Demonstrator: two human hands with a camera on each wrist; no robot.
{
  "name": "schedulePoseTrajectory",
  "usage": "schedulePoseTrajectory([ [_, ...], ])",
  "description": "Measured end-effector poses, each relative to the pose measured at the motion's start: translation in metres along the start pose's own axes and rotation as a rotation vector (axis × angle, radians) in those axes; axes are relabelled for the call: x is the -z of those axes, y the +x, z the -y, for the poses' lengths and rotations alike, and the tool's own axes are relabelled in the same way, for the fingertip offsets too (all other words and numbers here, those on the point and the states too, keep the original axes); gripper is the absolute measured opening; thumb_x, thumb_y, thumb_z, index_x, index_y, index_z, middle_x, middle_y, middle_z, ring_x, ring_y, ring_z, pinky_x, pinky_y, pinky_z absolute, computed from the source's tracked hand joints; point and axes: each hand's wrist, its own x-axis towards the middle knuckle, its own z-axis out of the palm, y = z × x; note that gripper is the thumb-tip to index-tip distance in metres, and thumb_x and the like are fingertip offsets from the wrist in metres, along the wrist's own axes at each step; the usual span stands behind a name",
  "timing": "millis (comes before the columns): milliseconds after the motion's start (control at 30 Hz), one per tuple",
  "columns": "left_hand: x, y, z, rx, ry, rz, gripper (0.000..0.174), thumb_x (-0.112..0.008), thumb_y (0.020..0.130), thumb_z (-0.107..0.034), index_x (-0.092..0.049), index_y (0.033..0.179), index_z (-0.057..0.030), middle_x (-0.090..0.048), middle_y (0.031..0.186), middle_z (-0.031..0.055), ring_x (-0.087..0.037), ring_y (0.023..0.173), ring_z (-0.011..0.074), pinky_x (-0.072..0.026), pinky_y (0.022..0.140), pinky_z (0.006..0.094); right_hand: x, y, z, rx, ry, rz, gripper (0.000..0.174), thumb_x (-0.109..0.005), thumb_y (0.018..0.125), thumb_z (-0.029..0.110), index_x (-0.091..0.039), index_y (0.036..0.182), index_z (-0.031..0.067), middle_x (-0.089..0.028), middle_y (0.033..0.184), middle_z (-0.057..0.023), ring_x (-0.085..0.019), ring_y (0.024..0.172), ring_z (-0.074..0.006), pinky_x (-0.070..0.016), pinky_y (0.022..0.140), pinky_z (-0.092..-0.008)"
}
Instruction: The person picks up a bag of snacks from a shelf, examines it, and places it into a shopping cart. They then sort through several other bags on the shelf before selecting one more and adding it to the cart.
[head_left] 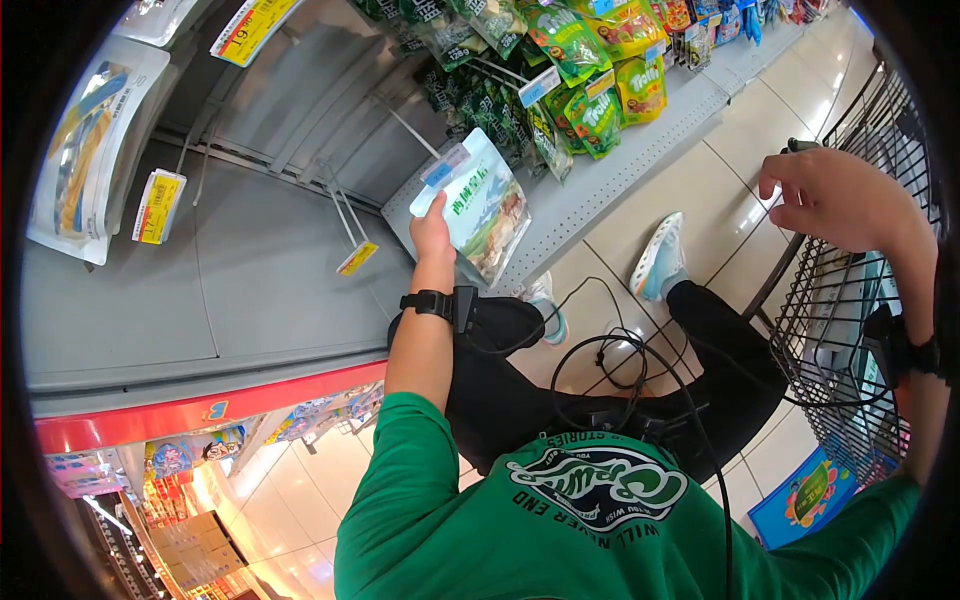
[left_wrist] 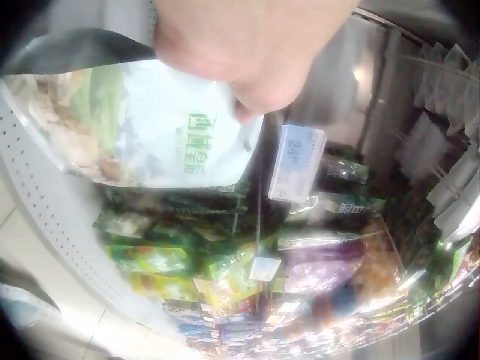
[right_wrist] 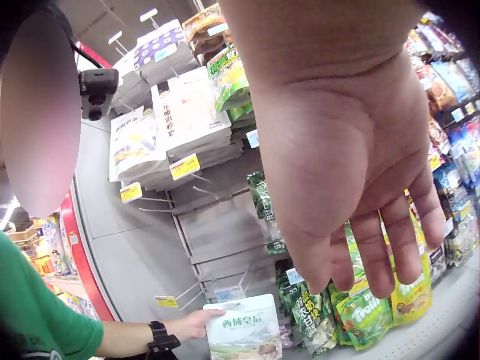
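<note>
My left hand (head_left: 432,232) pinches the upper edge of a white snack pouch (head_left: 488,228), which has green lettering and a mountain-and-cattle picture. In the left wrist view the thumb lies on the pouch's printed front (left_wrist: 169,124), while the other fingers are hidden. The pouch hangs close to a shelf hook whose blue-and-white price tag (left_wrist: 296,161) overlaps its top in the head view. My right hand (head_left: 835,198) is raised over the edge of a wire shopping cart (head_left: 800,300). Its fingers extend loosely with nothing in them, as the right wrist view shows (right_wrist: 341,172).
Green pouches of gummies (head_left: 590,120) and dark green packets (head_left: 480,110) hang right of the pouch. Bare hooks with yellow price tags (head_left: 357,258) stick out on the left. Light packages (head_left: 835,320) lie in the cart. A black cable (head_left: 625,345) loops across my lap.
</note>
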Motion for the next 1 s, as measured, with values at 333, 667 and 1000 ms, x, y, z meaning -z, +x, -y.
schedulePoseTrajectory([
  [333, -0.001, 0.014, 0.0, 0.065, 0.133, -0.091, 0.032, -0.072, 0.084, -0.015, -0.065, 0.107, 0.0065, -0.068, 0.104, 0.0116, -0.065, 0.091, 0.0201, -0.0497, 0.079, 0.0317, -0.001, -0.001, -0.001, 0.005, -0.001, -0.007, 0.025, -0.061, 0.086, 0.023, -0.061, 0.103, 0.0048, -0.067, 0.086, -0.0138, -0.067, 0.081, -0.0288, -0.0512, 0.074, -0.0384],
  [667, 0.009, 0.028, 0.008, -0.447, 0.474, -0.289, 0.027, -0.067, 0.088, -0.018, -0.064, 0.109, -0.0015, -0.059, 0.089, 0.0028, -0.055, 0.082, 0.0143, -0.0434, 0.081, 0.0285, 0.003, 0.0, 0.006, -0.057, -0.032, 0.014, 0.025, -0.062, 0.087, 0.023, -0.061, 0.103, 0.005, -0.066, 0.084, -0.0129, -0.066, 0.081, -0.0286, -0.0505, 0.074, -0.0394],
  [1000, -0.005, 0.001, -0.007, -0.271, 0.2, 0.061, 0.015, -0.058, 0.092, -0.015, -0.061, 0.102, -0.0045, -0.065, 0.085, 0.0031, -0.057, 0.08, 0.0101, -0.0448, 0.07, 0.0255, 0.004, -0.001, 0.005, -0.064, 0.006, 0.015, 0.025, -0.062, 0.086, 0.023, -0.061, 0.103, 0.0044, -0.065, 0.082, -0.0132, -0.065, 0.08, -0.0291, -0.0499, 0.074, -0.0393],
])
